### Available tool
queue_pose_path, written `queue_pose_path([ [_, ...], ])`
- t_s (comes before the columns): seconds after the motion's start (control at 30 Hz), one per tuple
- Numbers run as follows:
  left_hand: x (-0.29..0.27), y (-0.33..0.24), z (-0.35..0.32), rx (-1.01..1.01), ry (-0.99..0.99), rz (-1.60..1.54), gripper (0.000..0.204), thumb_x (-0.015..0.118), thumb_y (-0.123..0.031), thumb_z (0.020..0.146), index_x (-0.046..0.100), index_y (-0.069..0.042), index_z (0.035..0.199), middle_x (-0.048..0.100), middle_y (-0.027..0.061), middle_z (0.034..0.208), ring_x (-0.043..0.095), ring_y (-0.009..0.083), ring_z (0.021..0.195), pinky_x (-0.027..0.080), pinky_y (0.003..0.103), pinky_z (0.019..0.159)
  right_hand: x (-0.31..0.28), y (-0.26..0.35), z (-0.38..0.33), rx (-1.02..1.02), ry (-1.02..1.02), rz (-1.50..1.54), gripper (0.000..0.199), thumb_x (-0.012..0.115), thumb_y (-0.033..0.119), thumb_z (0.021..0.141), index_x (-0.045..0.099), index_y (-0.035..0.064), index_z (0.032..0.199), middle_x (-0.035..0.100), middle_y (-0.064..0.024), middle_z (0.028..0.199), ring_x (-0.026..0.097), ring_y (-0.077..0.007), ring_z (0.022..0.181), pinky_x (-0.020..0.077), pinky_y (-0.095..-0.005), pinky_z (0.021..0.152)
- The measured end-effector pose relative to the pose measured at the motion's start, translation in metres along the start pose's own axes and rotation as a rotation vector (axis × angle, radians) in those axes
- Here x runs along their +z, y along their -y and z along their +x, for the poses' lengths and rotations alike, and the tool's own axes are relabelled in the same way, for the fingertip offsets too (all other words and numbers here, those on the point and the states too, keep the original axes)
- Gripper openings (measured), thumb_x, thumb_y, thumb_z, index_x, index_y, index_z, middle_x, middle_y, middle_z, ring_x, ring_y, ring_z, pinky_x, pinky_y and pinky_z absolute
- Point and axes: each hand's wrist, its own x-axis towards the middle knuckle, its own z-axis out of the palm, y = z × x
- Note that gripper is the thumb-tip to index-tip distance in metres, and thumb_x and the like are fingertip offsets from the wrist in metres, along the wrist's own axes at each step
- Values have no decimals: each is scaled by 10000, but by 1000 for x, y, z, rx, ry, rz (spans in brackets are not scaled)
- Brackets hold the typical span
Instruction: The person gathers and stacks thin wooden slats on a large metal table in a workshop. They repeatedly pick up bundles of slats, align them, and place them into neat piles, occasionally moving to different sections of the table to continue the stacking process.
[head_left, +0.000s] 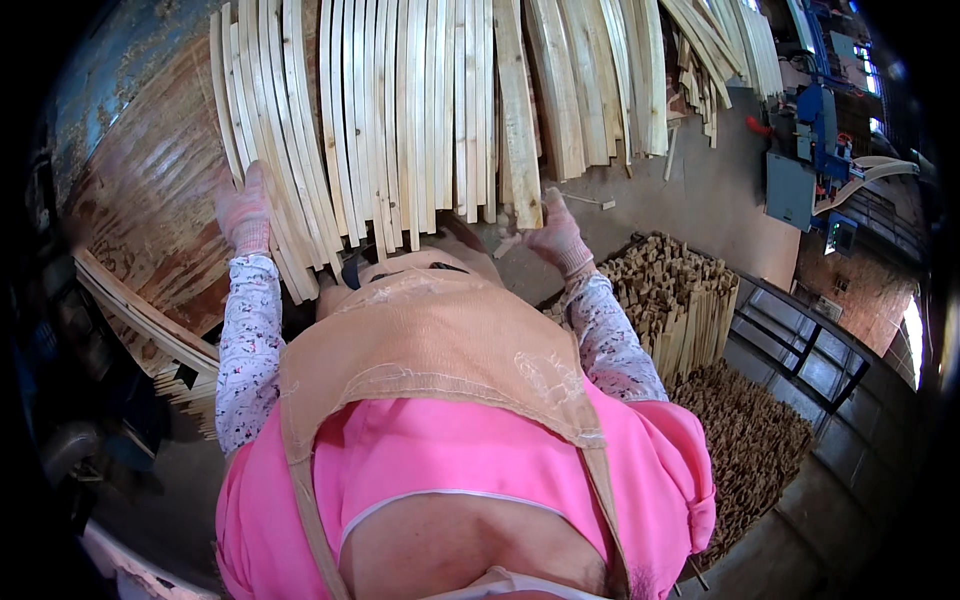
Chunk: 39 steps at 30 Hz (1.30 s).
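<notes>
Both my hands wear pale pinkish work gloves, with patterned sleeves on the forearms. My left hand [246, 218] is at the leftmost group of light wooden strips [270, 130], with a strip's near end between its thumb and fingers. My right hand [558, 236] is closed at the near end of a wider, rougher wooden strip [518, 130]; its fingers are partly hidden beneath the wood. Between my hands, a row of narrow wooden strips [405, 110] lies side by side, the ends pointing toward me.
More wooden strips [585, 80] lie to the right. A stack of upright short sticks [680, 290] stands by my right arm, with a larger bundle of sticks [740, 450] nearer. A plywood board [150, 180] is at left, and a blue-grey machine [800, 170] at far right.
</notes>
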Motion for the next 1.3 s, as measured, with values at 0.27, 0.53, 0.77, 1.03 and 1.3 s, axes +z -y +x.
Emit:
queue_pose_path([
  [0.27, -15, -17, -5, 15, 123, -96, 767, 700, -548, 909, 606, 8, 1429, 560, 296, 1502, 531, 400, 1407, 400, 457, 1181, 73, 18, 4, -308, -34, -616, 413, 699, 200, 987, 639, 0, 1344, 731, -75, 993, 707, -199, 827, 580, -322, 761],
  [0.53, -118, -25, -128, 674, -577, 532, 964, 690, -702, 892, 424, -134, 1625, 375, 182, 1667, 365, 439, 1510, 310, 563, 1237, 161, 44, 18, -413, 599, -1855, 538, 716, 343, 952, 649, 116, 1435, 755, -217, 935, 755, -319, 834, 588, -420, 795],
  [0.77, -220, -5, -306, 388, -212, 807, 600, 822, -389, 755, 706, -162, 1298, 612, 81, 1402, 555, 290, 1307, 345, 544, 1205, 298, -17, 15, -550, 1466, -2210, 558, 741, 322, 885, 640, 195, 1419, 722, -224, 930, 721, -387, 854, 583, -465, 793],
  [1.03, -203, 234, -411, -451, -515, 400, 361, 738, -371, 924, 719, -124, 1187, 729, 96, 1128, 674, 325, 1086, 532, 439, 930, 426, -166, -19, -1594, 1483, -1384, 580, 821, 159, 840, 626, 56, 1377, 733, -147, 1156, 684, -366, 1040, 533, -489, 938],
  [1.3, -161, 498, -312, -1167, -825, -402, 565, 514, -473, 1056, 591, -82, 1456, 626, 243, 1437, 578, 422, 1349, 466, 469, 1132, 453, -312, -61, -983, 1816, -1874, 526, 845, 173, 804, 712, 65, 1301, 730, -162, 1080, 705, -365, 979, 573, -452, 864],
])
